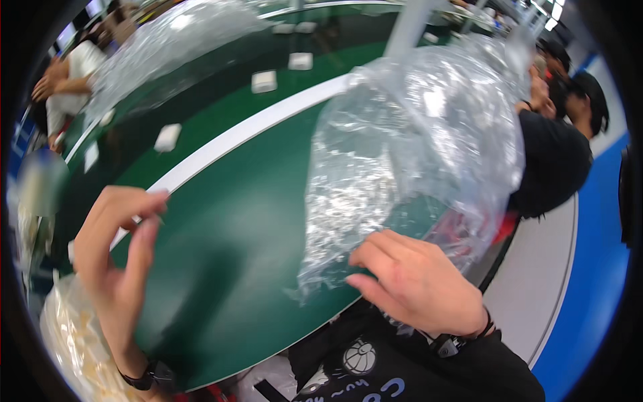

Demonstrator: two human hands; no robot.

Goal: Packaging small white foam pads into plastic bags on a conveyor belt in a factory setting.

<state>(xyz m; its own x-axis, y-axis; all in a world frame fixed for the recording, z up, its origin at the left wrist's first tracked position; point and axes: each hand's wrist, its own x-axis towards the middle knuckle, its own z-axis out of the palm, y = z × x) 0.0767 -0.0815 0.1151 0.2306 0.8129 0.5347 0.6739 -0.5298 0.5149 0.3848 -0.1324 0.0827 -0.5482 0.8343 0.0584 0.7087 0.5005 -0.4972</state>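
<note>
My left hand [124, 251] is raised over the left part of the green work table [228, 228]. Its fingers are bent, with a gap between them and the thumb, and nothing shows in it. At the lower right, my right hand [418, 285] hovers by the lower edge of a large clear plastic bag [415, 134]. Its fingers curl loosely and stand apart from the thumb, and I see nothing held. Whether those fingertips touch the bag I cannot tell. The crumpled bag covers much of the right side of the table.
Beyond a curved white rail [248, 127], several small white boxes [264, 82] lie on a dark green belt. Another clear plastic bag [181, 40] lies farther back. Pale pieces fill a bag [80, 335] at lower left. A person in black [552, 161] sits at right; others work across.
</note>
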